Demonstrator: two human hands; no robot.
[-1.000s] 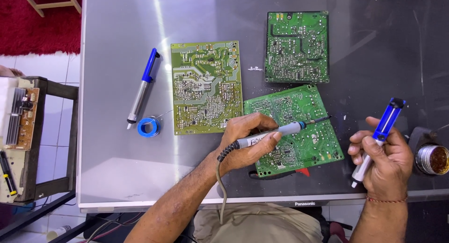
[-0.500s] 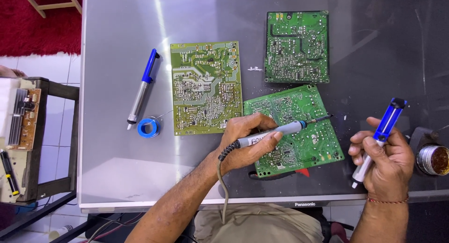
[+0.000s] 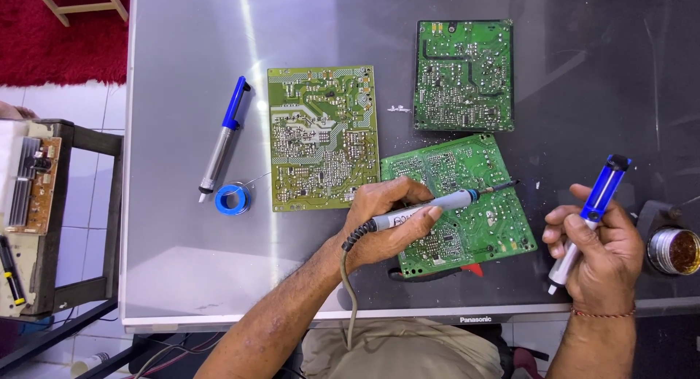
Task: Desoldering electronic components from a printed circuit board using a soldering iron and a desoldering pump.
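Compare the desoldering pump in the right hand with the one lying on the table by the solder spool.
The held desoldering pump is gripped in the right hand, raised off the table, its blue plunger end pointing up and away. The spare desoldering pump lies flat and untouched on the grey table, its white tip close to the blue solder spool. The hand hides much of the held pump's barrel; the spare's shows whole. Both have blue tops, silver barrels and white tips.
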